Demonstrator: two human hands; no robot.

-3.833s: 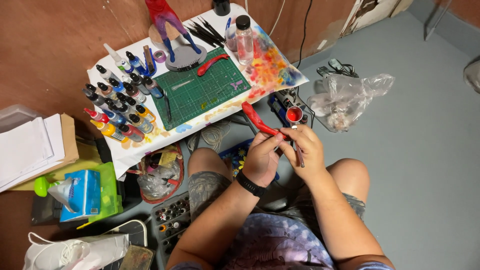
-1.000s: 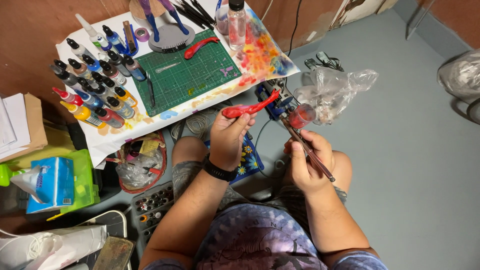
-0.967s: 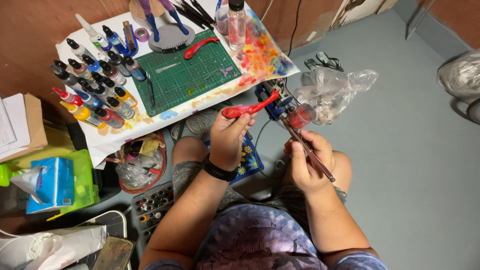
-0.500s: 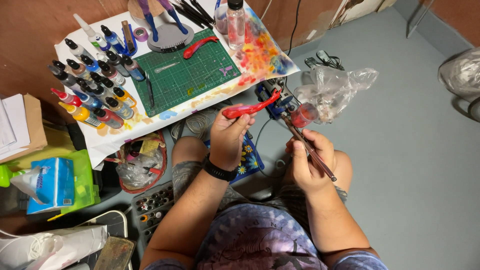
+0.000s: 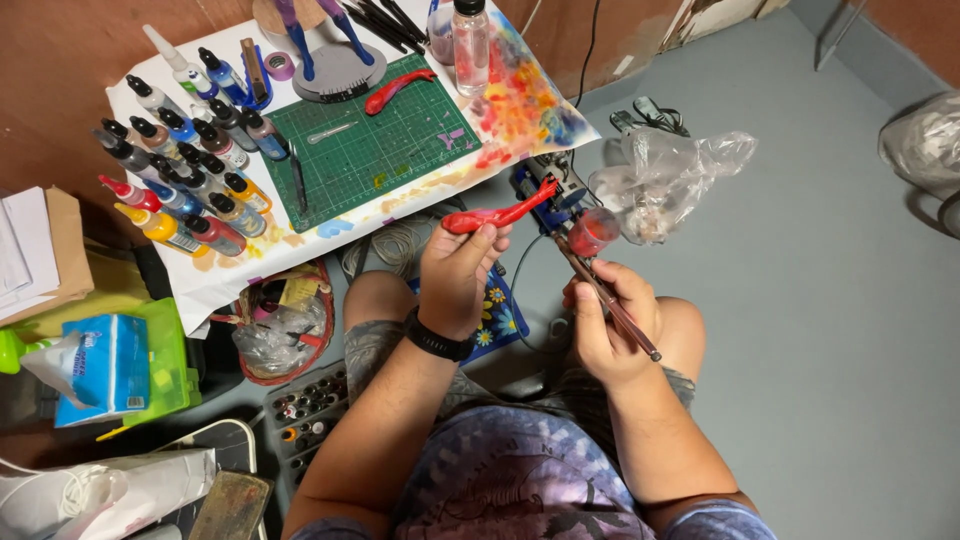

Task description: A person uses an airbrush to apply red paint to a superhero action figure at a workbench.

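Note:
My left hand (image 5: 458, 272) holds up a long red figure part (image 5: 497, 214) by its near end, in front of the low table's edge. My right hand (image 5: 608, 322) grips an airbrush (image 5: 603, 290) whose red paint cup (image 5: 594, 230) sits near its front; the nozzle points toward the red part's far tip. A second red part (image 5: 399, 90) lies on the green cutting mat (image 5: 380, 150). A dark watch sits on my left wrist.
Several paint dropper bottles (image 5: 185, 175) stand at the table's left. A purple figure on a round base (image 5: 330, 65) and a clear bottle (image 5: 471, 40) stand at the back. A crumpled plastic bag (image 5: 665, 175) lies on the floor right. A tissue pack (image 5: 100, 365) and bins sit left.
Since the earliest frame my hands have separated: the left lifted the red part toward the table edge, the right drew the airbrush back. Over the last second almost nothing moved.

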